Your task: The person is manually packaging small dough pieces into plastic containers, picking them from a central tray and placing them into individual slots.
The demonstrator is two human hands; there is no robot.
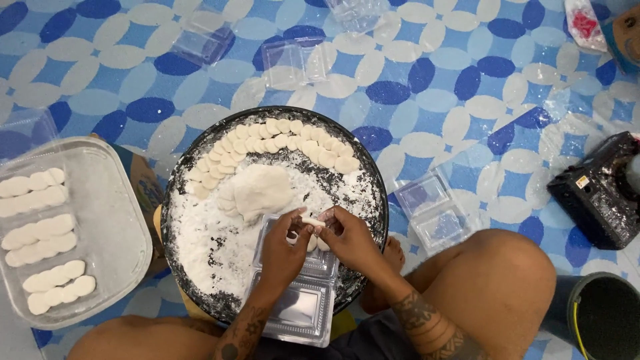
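both the left hand (283, 248) and right hand (348, 238) pinch a small dough piece (311, 221) with curled fingers. it sits between them, above the clear plastic box (300, 308) on the floured black tray (200, 267).

The patterned blue-and-white floor mat (467, 80) carried a round black tray (373, 173), a clear plastic tub (127, 267), several empty clear boxes (433, 210) and a black machine (600, 193).

Clear plastic clamshell boxes (296, 61) are scattered on the blue-patterned floor (467, 53); a red-and-white wrapper (585, 25) is seen at its top-right corner.
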